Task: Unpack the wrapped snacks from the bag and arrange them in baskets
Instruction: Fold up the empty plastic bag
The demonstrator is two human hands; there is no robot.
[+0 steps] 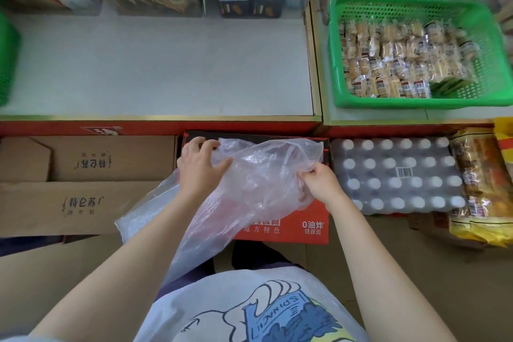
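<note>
From the head camera, I am looking down at a thin clear bag (249, 175) lying over a red box (288, 228) below the counter. My left hand (200, 166) is grabbing the bag's top edge, and my right hand (319, 182) is pinching its side. The bag is looking empty, I think. The wrapped snacks (388, 61) are sitting in the green basket (410, 104). Next, I am guessing, the bag needs folding away.
</note>
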